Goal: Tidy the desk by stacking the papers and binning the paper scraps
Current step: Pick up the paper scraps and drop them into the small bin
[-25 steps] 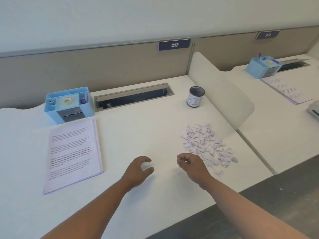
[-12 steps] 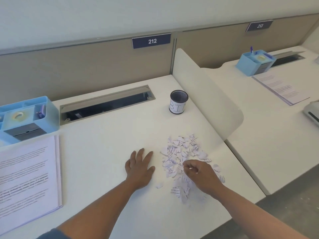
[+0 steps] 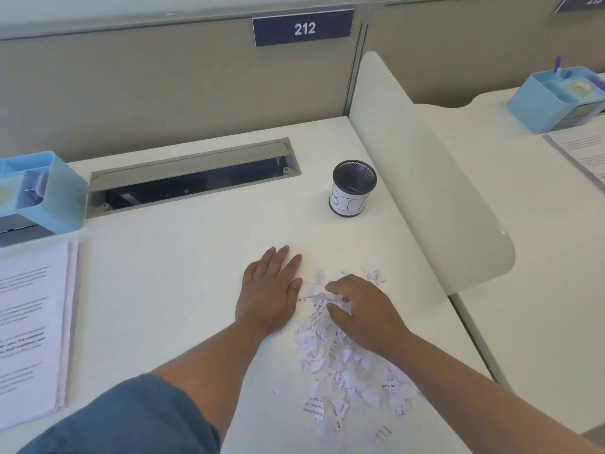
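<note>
A heap of torn paper scraps (image 3: 340,365) lies on the white desk (image 3: 183,276) near its front right. My left hand (image 3: 270,290) rests flat on the desk with straight fingers, touching the left edge of the heap. My right hand (image 3: 363,309) sits on top of the heap, fingers curled into the scraps and gathering them. A small black mesh cup labelled BIN (image 3: 352,188) stands upright behind the heap, apart from both hands. A neat stack of printed papers (image 3: 29,329) lies at the desk's left edge.
A blue desk organiser (image 3: 42,194) stands at the back left beside an open cable tray (image 3: 193,178). A white divider panel (image 3: 425,172) borders the desk on the right. The neighbouring desk holds another blue organiser (image 3: 556,99) and papers (image 3: 586,152).
Both hands came down onto the desk. The left hand went flat beside the scraps, and the right hand moved onto the heap and pulled scraps toward the front edge.
</note>
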`<action>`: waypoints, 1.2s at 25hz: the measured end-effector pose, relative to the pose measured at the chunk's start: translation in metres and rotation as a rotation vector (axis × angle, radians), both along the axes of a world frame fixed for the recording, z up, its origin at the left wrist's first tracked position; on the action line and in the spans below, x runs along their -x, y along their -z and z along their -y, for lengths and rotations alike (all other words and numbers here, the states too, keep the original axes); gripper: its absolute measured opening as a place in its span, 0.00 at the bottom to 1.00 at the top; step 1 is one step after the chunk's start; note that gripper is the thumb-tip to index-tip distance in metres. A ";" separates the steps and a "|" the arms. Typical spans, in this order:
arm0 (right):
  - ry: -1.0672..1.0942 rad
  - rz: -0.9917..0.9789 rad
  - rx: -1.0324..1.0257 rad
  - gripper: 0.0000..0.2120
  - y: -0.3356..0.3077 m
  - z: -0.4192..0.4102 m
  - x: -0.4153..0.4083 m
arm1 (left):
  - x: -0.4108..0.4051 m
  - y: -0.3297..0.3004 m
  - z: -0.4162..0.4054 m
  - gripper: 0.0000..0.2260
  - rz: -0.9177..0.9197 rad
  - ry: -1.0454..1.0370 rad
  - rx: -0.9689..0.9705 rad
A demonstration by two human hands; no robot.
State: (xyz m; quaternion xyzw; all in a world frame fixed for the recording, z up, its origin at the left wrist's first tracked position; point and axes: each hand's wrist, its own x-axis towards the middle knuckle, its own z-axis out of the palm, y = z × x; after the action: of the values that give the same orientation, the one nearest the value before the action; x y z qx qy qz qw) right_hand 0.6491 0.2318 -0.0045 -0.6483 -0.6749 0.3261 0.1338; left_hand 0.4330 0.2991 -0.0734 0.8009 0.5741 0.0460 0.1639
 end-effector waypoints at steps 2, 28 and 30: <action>-0.064 0.028 -0.062 0.19 0.007 -0.013 0.001 | -0.004 0.003 0.000 0.26 -0.028 -0.033 -0.019; -0.249 0.093 -0.183 0.12 0.017 -0.051 0.014 | -0.008 0.001 -0.004 0.23 -0.076 -0.298 0.016; -0.092 -0.092 -0.221 0.15 0.005 -0.064 -0.001 | -0.008 0.001 -0.004 0.23 -0.065 -0.298 0.014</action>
State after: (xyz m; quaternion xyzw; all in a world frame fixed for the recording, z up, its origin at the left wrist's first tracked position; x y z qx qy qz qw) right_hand 0.6502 0.2956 -0.0096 -0.5822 -0.7289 0.2848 0.2203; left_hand 0.4414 0.3030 -0.0741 0.7067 0.6920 0.0397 0.1420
